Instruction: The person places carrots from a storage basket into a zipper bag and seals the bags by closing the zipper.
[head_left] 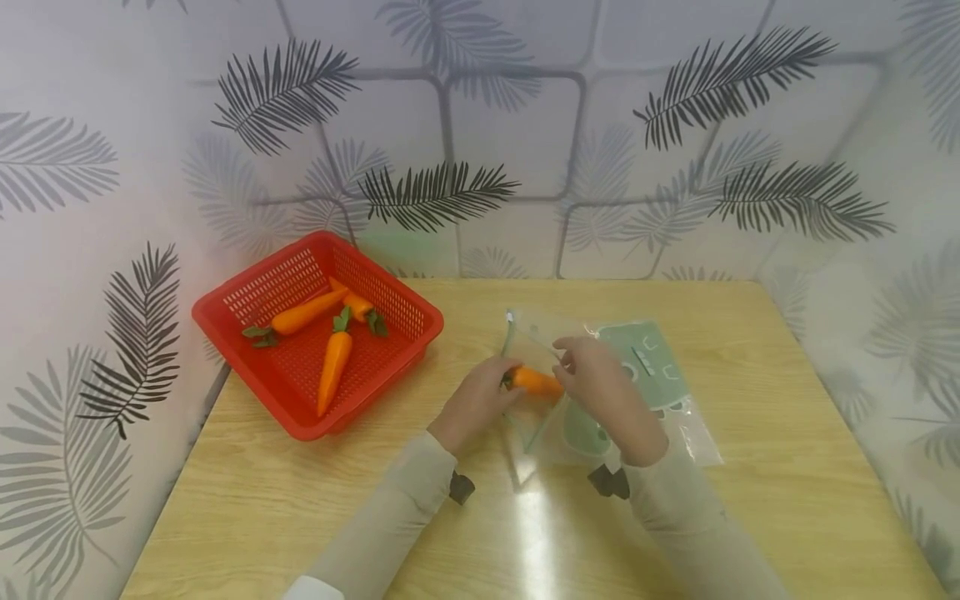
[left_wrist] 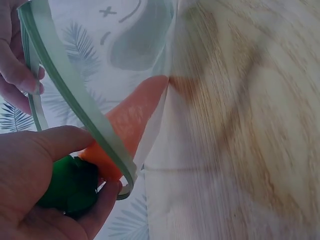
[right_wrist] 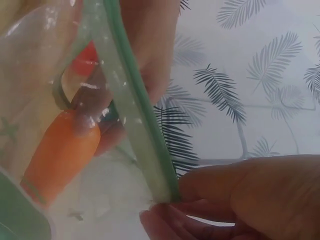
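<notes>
My left hand (head_left: 480, 395) pinches a toy carrot (head_left: 537, 382) by its green-topped end. In the left wrist view the carrot (left_wrist: 135, 120) points tip first through the mouth of a clear zip bag (left_wrist: 75, 100) with a green seal strip. My right hand (head_left: 597, 375) pinches the edge of that mouth; in the right wrist view thumb and fingers grip the strip (right_wrist: 135, 110), and the mouth gapes. Green printing with a cartoon face covers the far part of the bag (head_left: 660, 358), which lies on the table.
To the left stands a red perforated basket (head_left: 300, 429) with three more carrots, one of them a carrot (head_left: 334, 371) near its front. Wood-grain table (head_left: 765, 517) spreads underneath. A leaf-patterned wall covering (head_left: 510, 150) rises behind the table and at both sides.
</notes>
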